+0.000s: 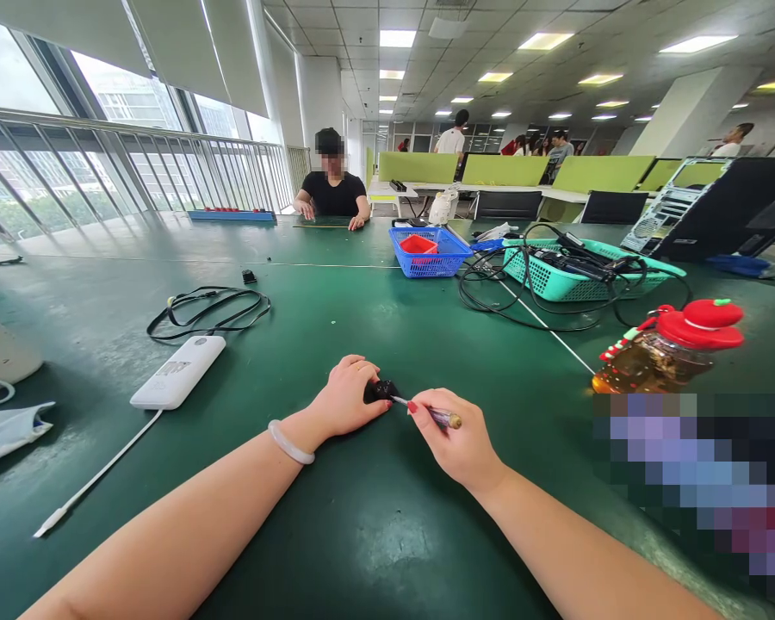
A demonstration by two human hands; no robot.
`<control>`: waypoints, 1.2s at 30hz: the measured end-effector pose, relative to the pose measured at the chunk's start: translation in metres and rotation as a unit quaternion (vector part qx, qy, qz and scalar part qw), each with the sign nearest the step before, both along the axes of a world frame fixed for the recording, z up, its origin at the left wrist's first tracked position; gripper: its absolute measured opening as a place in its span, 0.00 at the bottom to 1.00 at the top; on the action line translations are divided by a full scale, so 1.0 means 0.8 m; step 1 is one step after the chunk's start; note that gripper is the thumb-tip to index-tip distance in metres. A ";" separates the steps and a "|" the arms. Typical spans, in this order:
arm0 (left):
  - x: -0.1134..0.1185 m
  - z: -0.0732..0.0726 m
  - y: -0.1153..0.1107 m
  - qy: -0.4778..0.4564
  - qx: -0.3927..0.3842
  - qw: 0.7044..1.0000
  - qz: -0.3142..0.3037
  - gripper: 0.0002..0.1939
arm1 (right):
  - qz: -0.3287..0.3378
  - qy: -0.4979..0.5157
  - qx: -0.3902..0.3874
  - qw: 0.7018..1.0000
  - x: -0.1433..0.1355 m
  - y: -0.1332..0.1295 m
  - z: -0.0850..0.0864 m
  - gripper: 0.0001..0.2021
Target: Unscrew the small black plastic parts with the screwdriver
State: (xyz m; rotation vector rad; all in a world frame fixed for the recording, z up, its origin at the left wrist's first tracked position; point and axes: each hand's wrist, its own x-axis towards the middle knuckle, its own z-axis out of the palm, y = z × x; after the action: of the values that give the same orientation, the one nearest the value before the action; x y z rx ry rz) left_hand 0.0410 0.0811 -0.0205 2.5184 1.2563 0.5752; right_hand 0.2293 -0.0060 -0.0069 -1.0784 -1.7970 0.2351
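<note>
Slim tool applied to small black part.
Part held against desk by curled left grip; tool pinched in closed right grip; steady tip alignment judged needed.

On the worktop, a small object lies between the two hands, the left hand on it and the right hand with a pen-like tool whose tip meets it. To the left lie a power bank and, just behind it, a looped cable; to the right stands a bottle. Farther back, a small basket with a tray in it sits left of a larger basket holding cables.
</note>
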 end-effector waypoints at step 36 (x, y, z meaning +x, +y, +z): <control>-0.002 -0.003 0.001 0.001 0.003 1.000 -0.004 0.15 | -0.007 -0.015 0.010 1.000 -0.005 -0.001 0.000 0.08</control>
State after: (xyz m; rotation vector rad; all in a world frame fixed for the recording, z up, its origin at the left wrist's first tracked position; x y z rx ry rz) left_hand 0.0395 0.0818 -0.0232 2.5275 1.2474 0.5762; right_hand 0.2255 -0.0067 -0.0067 -1.0856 -1.8140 0.1915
